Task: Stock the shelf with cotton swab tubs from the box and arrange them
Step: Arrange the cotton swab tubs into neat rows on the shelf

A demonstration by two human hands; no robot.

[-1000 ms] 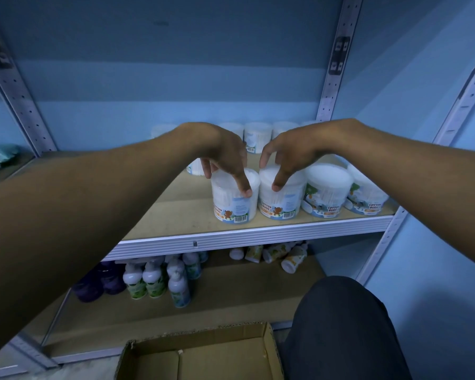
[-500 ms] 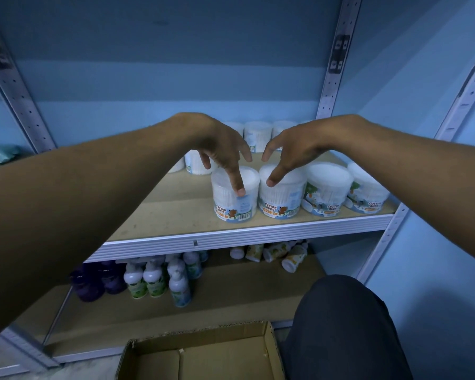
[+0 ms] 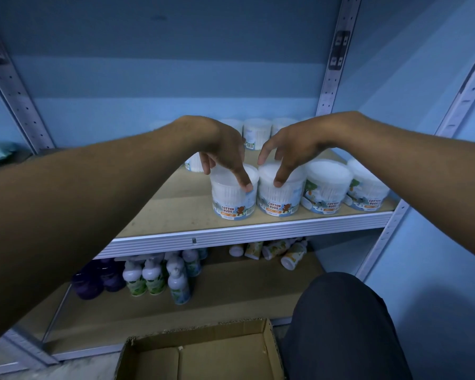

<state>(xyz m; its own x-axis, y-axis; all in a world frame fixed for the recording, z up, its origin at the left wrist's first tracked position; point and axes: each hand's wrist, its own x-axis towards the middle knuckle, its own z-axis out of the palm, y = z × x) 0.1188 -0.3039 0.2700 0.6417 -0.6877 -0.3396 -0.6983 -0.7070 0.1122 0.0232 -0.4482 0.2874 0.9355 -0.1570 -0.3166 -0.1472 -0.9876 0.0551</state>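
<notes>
On the upper shelf (image 3: 159,212), four cotton swab tubs stand in a front row near the edge, with more tubs (image 3: 257,133) behind. Left hand (image 3: 225,152) grips the leftmost front tub (image 3: 232,200) from above, thumb on its front wall and fingers curled over the lid's far side. Right hand (image 3: 288,148) grips the second tub (image 3: 279,198), which touches the first, in the same way. Below, bottles (image 3: 154,278) fill a lower shelf, and an open cardboard box (image 3: 203,352) sits at the bottom edge.
</notes>
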